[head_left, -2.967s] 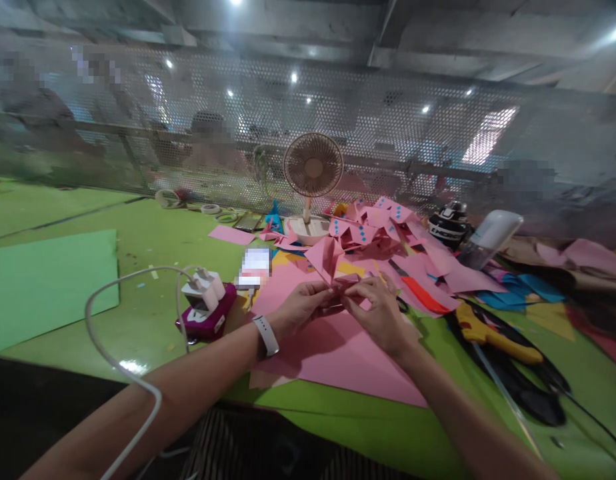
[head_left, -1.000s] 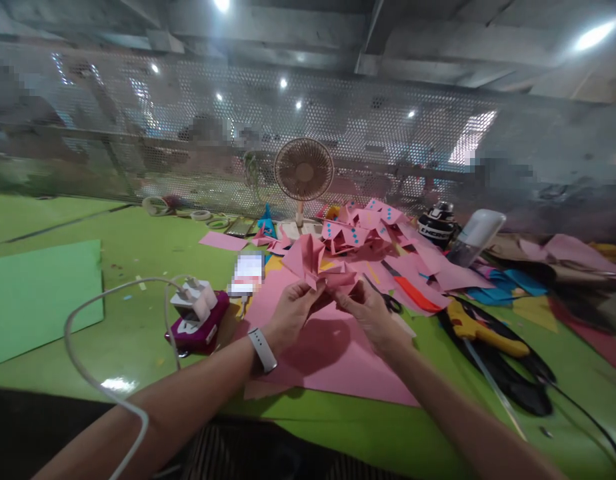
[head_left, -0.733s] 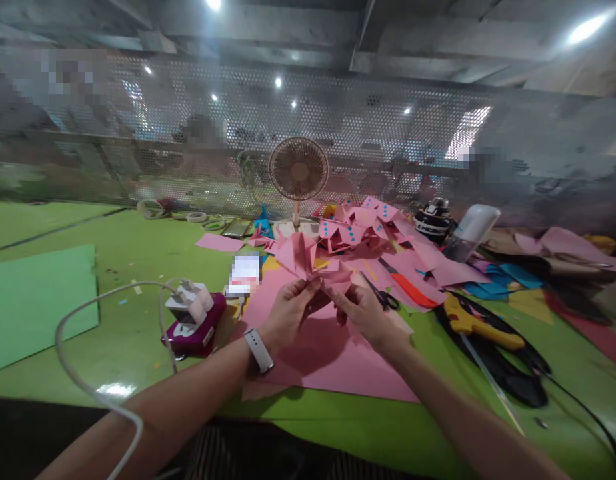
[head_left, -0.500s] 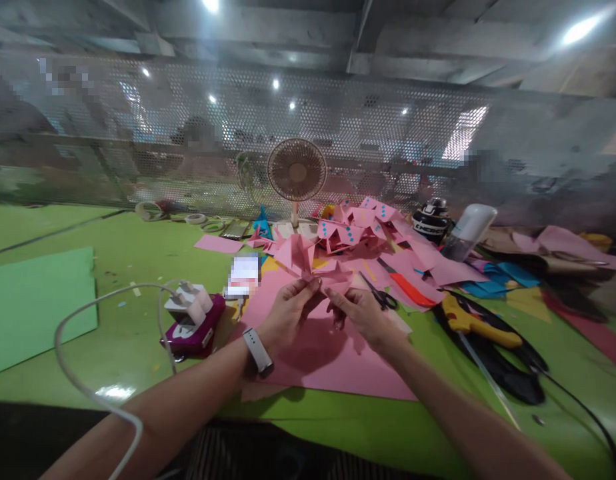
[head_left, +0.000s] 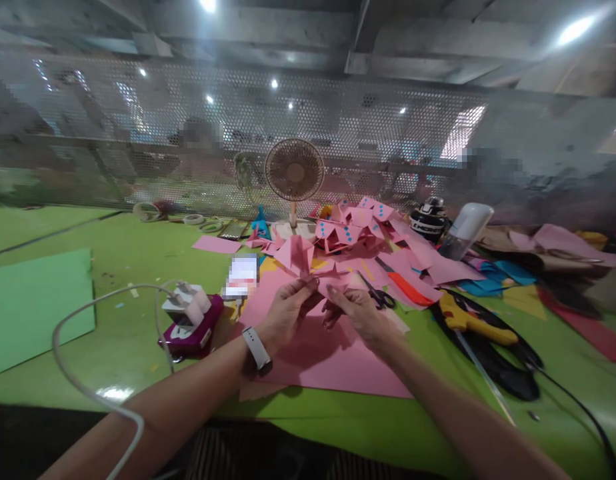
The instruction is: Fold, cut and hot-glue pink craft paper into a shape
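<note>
Both hands pinch a small folded piece of pink paper [head_left: 333,281] above a large pink paper sheet [head_left: 333,363]. My left hand [head_left: 291,307], with a pale watch strap on its wrist, closes thumb and fingers on the left part. My right hand [head_left: 352,310] grips the right side, its lower fingers curled beneath. Part of the piece is hidden behind the fingers. Another folded pink paper shape [head_left: 294,255] stands just beyond my left hand. Black-handled scissors [head_left: 383,298] lie beyond my right hand, beside an orange-red cutter knife [head_left: 411,288].
A yellow glue gun [head_left: 475,322] rests on a black holder at the right, its cord trailing. Folded pink pieces [head_left: 358,223] are heaped before a small fan [head_left: 294,170]. At the left are a purple power strip [head_left: 193,330] with white adapters, a phone [head_left: 242,275] and a green sheet [head_left: 38,307].
The view has shifted very slightly. Both hands keep their grip on the pink paper, and the piece appears tilted a little differently, lying flatter.
</note>
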`<state>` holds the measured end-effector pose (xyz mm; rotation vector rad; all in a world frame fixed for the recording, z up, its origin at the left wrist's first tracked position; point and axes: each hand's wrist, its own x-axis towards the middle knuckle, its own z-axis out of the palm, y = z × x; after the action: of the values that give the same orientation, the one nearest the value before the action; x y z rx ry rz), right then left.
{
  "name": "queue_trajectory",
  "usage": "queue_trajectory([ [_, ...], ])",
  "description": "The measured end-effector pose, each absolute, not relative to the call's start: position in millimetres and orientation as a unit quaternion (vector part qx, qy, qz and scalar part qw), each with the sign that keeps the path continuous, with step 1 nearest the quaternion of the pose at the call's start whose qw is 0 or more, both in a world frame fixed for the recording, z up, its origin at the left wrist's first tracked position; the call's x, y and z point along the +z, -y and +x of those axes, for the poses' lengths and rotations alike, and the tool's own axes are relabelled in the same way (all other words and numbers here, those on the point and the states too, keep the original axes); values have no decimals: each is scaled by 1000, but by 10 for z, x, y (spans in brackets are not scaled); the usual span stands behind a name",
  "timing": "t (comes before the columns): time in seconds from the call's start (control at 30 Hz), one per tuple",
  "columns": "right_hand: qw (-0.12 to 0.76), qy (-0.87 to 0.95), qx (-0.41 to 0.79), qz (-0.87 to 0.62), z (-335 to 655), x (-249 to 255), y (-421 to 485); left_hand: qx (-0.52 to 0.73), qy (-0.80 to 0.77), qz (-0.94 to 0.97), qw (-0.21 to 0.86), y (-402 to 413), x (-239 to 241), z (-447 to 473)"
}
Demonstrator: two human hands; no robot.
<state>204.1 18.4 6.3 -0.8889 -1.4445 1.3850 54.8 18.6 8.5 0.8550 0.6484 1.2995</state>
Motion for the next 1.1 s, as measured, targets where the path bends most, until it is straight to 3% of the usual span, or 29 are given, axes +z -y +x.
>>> queue_trajectory([
  [0.43,482,628,456,-407,2183,53,-222,564,-273,421,656,-206,84,504],
  [0.7,453,604,537,-376,2188,-15,-274,556,-265,441,653,-205,114,487],
  [1.1,456,660,441,-403,2169,-14,-311,495,-331,391,702,-200,30,488],
])
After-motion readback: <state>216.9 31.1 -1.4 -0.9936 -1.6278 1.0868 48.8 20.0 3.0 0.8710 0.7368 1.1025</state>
